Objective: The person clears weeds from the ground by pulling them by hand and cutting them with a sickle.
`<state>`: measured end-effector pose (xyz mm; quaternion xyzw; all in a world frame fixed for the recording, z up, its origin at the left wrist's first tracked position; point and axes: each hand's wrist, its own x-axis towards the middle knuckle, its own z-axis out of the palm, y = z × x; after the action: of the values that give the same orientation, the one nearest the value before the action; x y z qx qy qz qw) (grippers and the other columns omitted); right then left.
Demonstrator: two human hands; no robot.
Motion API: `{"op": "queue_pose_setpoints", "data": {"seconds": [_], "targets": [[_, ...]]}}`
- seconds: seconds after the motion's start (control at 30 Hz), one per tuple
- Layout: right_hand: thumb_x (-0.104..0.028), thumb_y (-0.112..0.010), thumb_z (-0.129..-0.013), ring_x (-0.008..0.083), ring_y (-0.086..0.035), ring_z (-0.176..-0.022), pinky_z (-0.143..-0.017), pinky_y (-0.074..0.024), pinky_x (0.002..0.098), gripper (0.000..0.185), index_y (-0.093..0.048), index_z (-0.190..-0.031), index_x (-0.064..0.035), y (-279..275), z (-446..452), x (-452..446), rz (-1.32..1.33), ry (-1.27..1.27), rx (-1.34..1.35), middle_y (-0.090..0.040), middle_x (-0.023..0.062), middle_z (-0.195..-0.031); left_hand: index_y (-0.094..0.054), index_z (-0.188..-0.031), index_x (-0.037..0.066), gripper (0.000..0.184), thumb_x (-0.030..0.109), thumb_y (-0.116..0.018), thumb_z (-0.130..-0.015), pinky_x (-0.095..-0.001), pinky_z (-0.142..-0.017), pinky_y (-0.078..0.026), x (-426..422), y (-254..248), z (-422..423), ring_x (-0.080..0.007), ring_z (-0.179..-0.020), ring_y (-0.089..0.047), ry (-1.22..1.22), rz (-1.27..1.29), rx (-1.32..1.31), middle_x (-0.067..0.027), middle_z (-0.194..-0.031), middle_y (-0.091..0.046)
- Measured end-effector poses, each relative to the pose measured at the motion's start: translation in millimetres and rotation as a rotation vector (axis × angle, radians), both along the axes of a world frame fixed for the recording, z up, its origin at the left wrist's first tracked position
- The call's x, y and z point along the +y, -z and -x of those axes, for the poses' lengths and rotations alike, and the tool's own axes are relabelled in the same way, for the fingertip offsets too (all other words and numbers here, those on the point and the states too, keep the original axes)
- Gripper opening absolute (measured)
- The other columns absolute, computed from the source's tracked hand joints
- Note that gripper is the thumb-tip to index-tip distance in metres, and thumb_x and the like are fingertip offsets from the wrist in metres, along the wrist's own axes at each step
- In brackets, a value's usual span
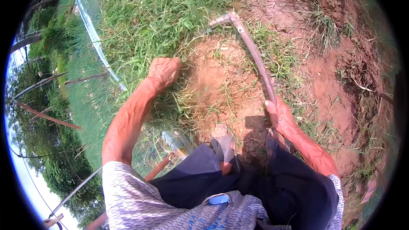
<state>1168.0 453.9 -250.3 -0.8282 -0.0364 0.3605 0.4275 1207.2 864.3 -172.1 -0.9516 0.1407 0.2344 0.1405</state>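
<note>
Right of the bare patch (208, 74) is the tool (254, 53), its bent head at the patch's far edge, its handle gripped by the right hand (281, 117). Left of the patch, the left hand (164, 71) is curled into a fist at the grass (157, 25); whether it grasps any, I cannot tell. Nearer than the patch, the shirt (136, 200) bears illegible blue lettering.

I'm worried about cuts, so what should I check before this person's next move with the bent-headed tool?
1. Right hand around the tool's handle: ok.
2. Left hand apart from the tool's head: ok.
3. Left foot apart from that head: ok.
4. Gloves on: not ok; both hands are bare.
5. Left hand's hold on grass: cannot tell; fingertips hidden.
6. Edge sharpness: cannot tell; too small.
</note>
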Motion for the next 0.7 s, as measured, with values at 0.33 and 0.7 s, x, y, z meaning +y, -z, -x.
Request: {"op": "queue_pose_setpoints", "data": {"seconds": [0.33, 0.7], "targets": [[-0.044, -0.05, -0.095, 0.0085, -0.037, -0.051, -0.046, -0.0337, 0.0283, 0.039, -0.05, -0.089, -0.0059, -10, -64, 31, -0.231, 0.325, 0.116, -0.039, -0.0044, -0.059, -0.051, -0.073, 0.003, 0.016, 0.014, -0.052, -0.085, -0.0458, -0.054, -0.046, 5, 2, 74, -0.0366, -0.058, -0.06, -0.169, 0.151, -0.109, -0.0175, -0.058, -0.057], [-0.038, -0.049, -0.095, 0.021, -0.053, -0.067, -0.062, -0.0431, 0.0385, 0.039, -0.054, -0.096, 0.001, -18, -18, 27, -0.128, -0.078, -0.004, -0.055, 0.013, -0.071, -0.052, -0.08, 0.006, 0.014, 0.018, -0.059, -0.081, -0.0467, -0.064, -0.045, -26, -47, 150, -0.0323, -0.074, -0.06, -0.359, 0.054, 0.237, -0.0166, -0.069, -0.058]]}}
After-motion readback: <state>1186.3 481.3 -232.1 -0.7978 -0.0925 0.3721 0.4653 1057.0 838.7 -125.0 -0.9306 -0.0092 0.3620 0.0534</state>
